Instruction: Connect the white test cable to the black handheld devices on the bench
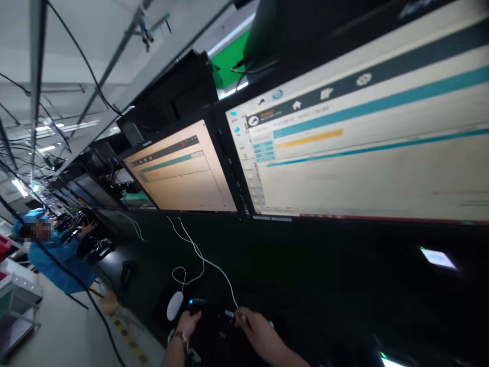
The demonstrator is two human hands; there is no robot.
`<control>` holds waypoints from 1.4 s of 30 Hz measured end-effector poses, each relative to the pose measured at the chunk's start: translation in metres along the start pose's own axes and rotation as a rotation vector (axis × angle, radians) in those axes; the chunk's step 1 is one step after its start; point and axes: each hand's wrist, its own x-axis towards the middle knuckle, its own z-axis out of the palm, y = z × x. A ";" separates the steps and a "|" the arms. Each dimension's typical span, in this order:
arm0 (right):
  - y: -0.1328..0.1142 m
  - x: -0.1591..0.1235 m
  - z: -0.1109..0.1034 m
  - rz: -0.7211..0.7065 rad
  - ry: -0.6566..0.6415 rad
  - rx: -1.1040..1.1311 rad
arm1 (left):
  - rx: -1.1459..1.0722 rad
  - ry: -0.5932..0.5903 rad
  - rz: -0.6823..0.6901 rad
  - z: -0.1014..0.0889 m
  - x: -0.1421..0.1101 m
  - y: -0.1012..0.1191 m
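Observation:
A black device point(214, 326), its exact kind lost in the dark, lies between my two hands, with a small blue light at its upper left. My left hand point(187, 324), a bracelet at the wrist, grips the device's left side with the thumb on top. At the device's upper right corner, my right hand point(255, 329) pinches the end of a white cable point(225, 275). Whether the plug sits in the device cannot be made out. A white mouse point(175, 306) rests just beyond my left hand, its cord looping toward the monitors.
Two lit monitors, a large one point(367, 153) and a smaller one point(183, 173), stand along the back of the dark bench point(305, 270). A small lit screen point(438, 258) lies at right. A co-worker in blue point(61, 260) is at far left, and another hand point(110, 303) shows nearer.

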 end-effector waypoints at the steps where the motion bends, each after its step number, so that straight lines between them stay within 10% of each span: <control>1: -0.001 -0.003 0.002 -0.003 0.015 0.070 | 0.045 0.023 0.020 0.002 0.007 -0.004; 8: -0.002 -0.017 0.003 0.365 0.106 1.024 | 0.247 0.131 0.116 0.019 0.020 -0.022; 11: 0.003 -0.024 -0.002 0.458 0.059 1.120 | 0.333 0.241 0.211 0.039 -0.002 -0.027; 14: 0.003 -0.031 -0.003 0.392 0.130 1.149 | 0.595 0.058 0.345 0.073 -0.033 -0.032; 21: -0.014 -0.042 0.002 0.299 0.230 1.059 | 0.867 -0.050 0.116 0.093 -0.063 -0.001; 27: -0.017 -0.049 -0.003 0.411 0.196 1.078 | 0.072 -0.044 0.272 0.057 -0.073 0.018; 34: -0.034 -0.051 0.002 0.349 0.182 0.951 | -0.474 -0.245 -0.032 0.046 -0.075 0.018; 42: -0.065 -0.057 0.011 0.161 0.262 0.846 | -0.935 -0.388 -0.053 0.041 -0.129 0.034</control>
